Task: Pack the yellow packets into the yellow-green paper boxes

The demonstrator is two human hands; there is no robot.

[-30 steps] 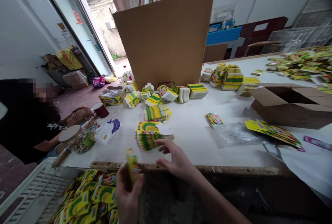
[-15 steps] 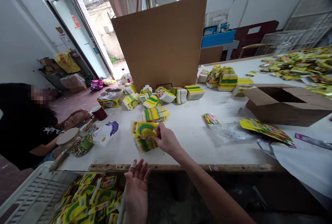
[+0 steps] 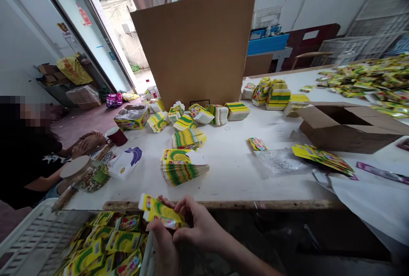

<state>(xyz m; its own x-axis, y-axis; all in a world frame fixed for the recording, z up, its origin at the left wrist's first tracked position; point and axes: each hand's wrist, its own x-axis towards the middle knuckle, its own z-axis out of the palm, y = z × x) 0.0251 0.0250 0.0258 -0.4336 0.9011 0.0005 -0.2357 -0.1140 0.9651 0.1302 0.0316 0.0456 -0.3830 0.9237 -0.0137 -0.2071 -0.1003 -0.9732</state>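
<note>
Pinching one yellow-green packet [image 3: 161,214] between them, the left hand [image 3: 164,246] and the right hand [image 3: 200,225] met at the bottom centre of the frame, just below the table edge [image 3: 287,204]; the left hand's fingers closed on it from beneath and the right hand's from above at its right end. The packet lay flat, its long axis running from upper left to lower right, with the free end projecting left over the white crate [image 3: 28,242]. The stack of flat cartons [image 3: 180,169] rested on the table directly above the grip, nearer the right hand and clear of both.
</note>
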